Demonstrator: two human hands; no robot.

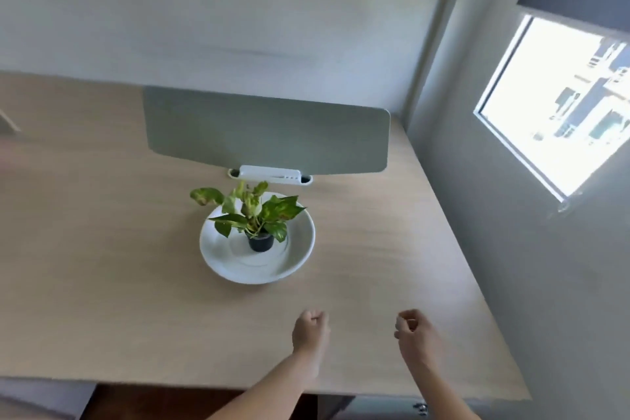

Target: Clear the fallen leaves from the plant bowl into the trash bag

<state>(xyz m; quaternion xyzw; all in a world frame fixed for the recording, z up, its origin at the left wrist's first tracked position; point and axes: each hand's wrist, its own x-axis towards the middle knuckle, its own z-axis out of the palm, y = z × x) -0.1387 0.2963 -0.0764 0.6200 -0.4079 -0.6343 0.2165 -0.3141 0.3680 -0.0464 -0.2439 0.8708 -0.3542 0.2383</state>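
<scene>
A white plant bowl (225, 259) sits on the light wooden desk (102, 249), a little behind centre. In it stands a small black pot (261, 243) with a green leafy plant (252, 210); some leaves show yellow and brown patches. I cannot make out loose leaves lying in the bowl. My left hand (311, 329) hovers over the desk in front of the bowl, fingers curled shut with nothing visible in them. My right hand (414, 331) hangs to its right, also curled shut. No trash bag is in view.
A grey-green divider panel (266, 131) on a white clamp (269, 174) stands at the desk's back edge, just behind the bowl. A wall with a bright window (559, 102) runs along the desk's right side. The desk's front edge lies just under my forearms.
</scene>
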